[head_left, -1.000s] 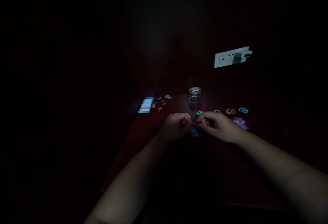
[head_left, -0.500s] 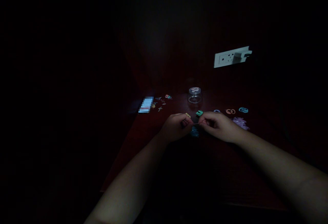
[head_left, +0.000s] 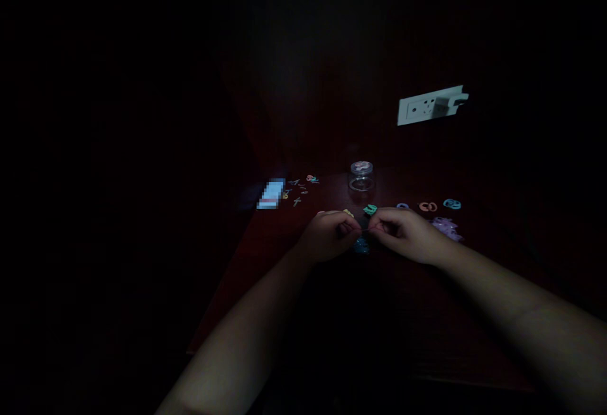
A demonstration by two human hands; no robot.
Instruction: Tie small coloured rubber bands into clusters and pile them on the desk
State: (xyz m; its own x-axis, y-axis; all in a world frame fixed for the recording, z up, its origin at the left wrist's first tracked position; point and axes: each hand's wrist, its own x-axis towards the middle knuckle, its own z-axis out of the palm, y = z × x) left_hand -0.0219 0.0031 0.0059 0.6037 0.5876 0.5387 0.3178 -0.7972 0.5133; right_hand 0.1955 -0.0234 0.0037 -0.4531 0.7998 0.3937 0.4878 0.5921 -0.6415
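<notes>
My left hand and my right hand face each other over the dark red table, fingertips a small gap apart. Both are pinched closed on a thin, pale strand that spans the gap; its exact nature is too small to tell. Beneath the fingertips lies a small blue heap. A green piece rests just beyond my right fingertips, and a yellow piece shows past my left fingers. Beside my right wrist is a purple pile.
Behind the hands stands a clear lidded jar. A lit phone lies at the left edge near small scattered pieces. Orange rings and blue rings lie at right. A wall socket holds a plug.
My left fingertips have moved slightly right, narrowing the gap between the hands. The whole view has shifted very slightly.
</notes>
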